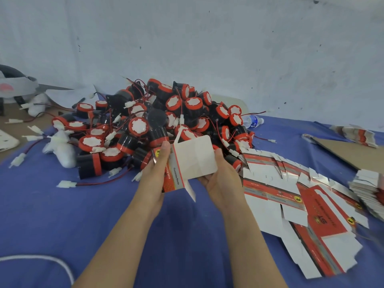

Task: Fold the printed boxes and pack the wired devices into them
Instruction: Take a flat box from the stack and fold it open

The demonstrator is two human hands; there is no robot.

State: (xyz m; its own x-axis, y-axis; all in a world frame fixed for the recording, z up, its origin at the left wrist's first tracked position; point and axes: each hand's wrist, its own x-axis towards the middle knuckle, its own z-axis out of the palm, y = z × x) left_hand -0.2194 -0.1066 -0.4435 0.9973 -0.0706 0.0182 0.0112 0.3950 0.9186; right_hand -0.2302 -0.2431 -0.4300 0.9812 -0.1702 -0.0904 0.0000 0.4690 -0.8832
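Observation:
A partly folded red-and-white printed box [187, 163] is held up over the blue cloth, its white flap facing me. My left hand [154, 175] grips its red left side, thumb on top. My right hand [220, 175] cups it from below on the right, fingers curled under. Behind lies a big heap of black-and-red wired devices [158, 121] with white connectors. Flat unfolded boxes [291, 194] are spread to the right of my right hand.
A stack of flat boxes [369, 190] sits at the right edge, a brown cardboard sheet [342, 150] behind it. A plastic water bottle [252, 121] lies past the heap. White foam pieces [62, 148] lie at the left. The wall [207, 48] stands close behind.

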